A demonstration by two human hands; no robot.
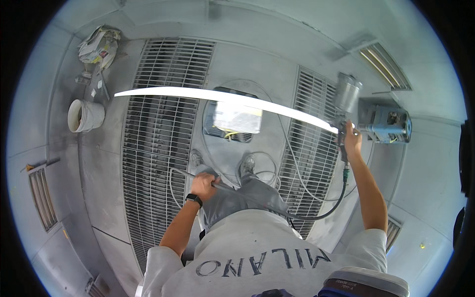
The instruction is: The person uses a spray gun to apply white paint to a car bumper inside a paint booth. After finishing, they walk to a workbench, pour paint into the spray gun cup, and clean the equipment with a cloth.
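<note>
My right hand (353,142) is closed round the handle of a spray gun (340,123), whose grey cup (348,94) sits on its far side. Beside the gun lies the right end of a long, curved, bright white strip (237,99), which stretches far to the left. I cannot tell whether gun and strip touch. A dark air hose (316,217) joins the gun by a green coupling (346,174) and loops back across my lap. My left hand (203,186), with a black watch on its wrist, is wrapped round this hose.
Under the strip is a dark box-like stand (213,129) with a whitish sheet (237,118) on it. Floor grates (158,143) run along both sides. A white bucket (86,116) and crumpled paper (100,47) are at left; a blue machine (391,126) is at right. Thin hose (292,153) loops on the floor.
</note>
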